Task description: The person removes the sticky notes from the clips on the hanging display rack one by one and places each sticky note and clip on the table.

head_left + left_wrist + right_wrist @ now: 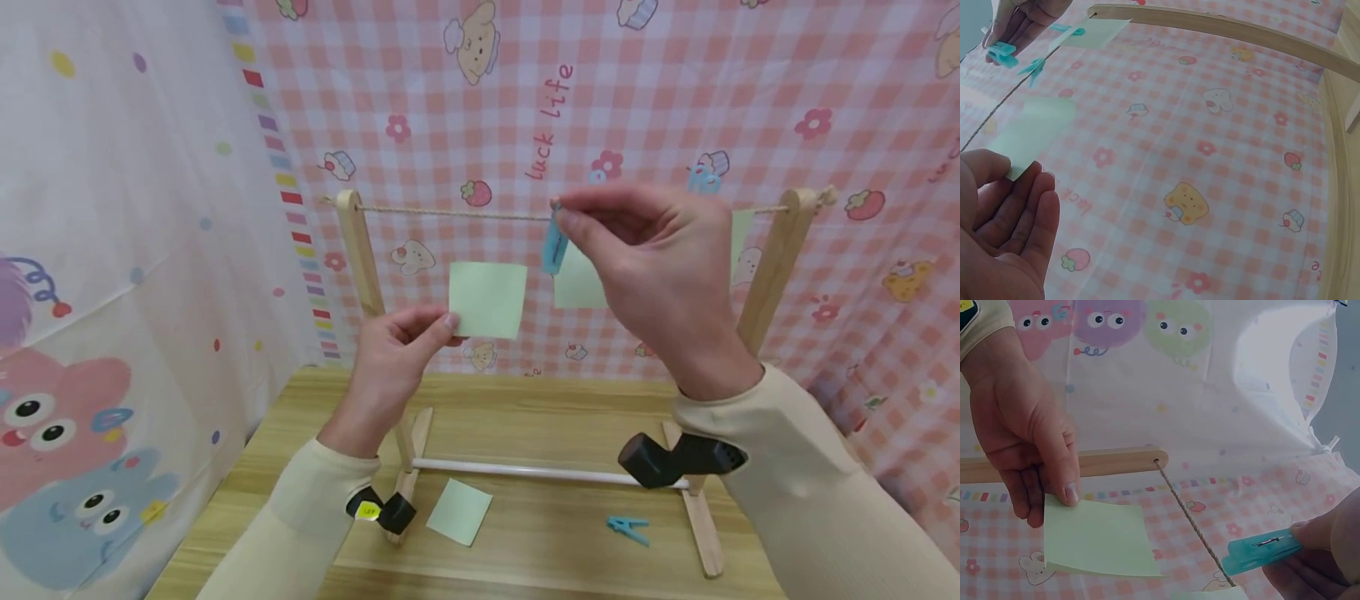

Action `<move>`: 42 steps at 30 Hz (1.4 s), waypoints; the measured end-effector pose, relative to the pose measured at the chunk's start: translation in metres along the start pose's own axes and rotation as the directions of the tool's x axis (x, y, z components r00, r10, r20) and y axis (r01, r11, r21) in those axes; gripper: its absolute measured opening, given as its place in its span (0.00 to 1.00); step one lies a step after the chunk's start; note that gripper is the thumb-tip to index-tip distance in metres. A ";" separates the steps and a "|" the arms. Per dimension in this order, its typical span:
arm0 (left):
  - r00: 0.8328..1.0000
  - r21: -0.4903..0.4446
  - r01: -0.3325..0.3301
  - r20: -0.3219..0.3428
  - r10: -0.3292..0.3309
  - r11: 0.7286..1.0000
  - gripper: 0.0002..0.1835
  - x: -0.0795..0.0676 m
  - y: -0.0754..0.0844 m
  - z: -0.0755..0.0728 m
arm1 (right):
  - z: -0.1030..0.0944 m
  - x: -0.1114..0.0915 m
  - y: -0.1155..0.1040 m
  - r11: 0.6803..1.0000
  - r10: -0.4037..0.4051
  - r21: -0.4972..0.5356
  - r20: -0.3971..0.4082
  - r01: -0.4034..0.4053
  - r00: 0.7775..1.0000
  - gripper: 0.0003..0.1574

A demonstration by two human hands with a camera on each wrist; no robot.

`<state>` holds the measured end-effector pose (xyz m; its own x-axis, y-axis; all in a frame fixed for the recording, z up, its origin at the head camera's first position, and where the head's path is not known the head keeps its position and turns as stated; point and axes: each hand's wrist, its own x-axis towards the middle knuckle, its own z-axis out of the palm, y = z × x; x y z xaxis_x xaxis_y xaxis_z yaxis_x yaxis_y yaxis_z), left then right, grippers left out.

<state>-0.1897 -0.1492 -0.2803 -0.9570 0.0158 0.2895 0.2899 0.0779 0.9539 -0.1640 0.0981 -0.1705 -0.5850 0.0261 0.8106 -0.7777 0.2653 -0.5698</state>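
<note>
The left hand (397, 354) pinches a note (487, 300) by its lower-left corner, below the rope (450, 213); the right hand (660, 267) pinches a peg (555, 247). The note looks light, easily creased, best held by its edges.

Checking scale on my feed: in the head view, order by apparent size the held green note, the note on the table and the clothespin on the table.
1. Held green note
2. Tabletop note
3. Tabletop clothespin
Camera distances may differ, so true sizes are unsure.
</note>
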 end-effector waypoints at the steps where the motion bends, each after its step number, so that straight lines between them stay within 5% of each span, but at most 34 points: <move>1: 1.000 -0.003 0.002 -0.001 -0.002 1.000 0.13 -0.001 -0.001 0.000 | -0.001 -0.001 0.000 1.000 0.004 -0.004 0.002 -0.004 1.000 0.06; 42: 0.982 -0.022 0.171 -0.079 -0.173 0.985 0.13 -0.031 -0.058 -0.018 | -0.013 -0.050 0.014 0.996 0.090 -0.024 0.118 -0.087 0.989 0.17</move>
<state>-0.1769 -0.1717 -0.3427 -0.9891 -0.0765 0.1258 0.1216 0.0572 0.9909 -0.1428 0.1127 -0.2170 -0.6754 -0.0646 0.7346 -0.7179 0.2854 -0.6350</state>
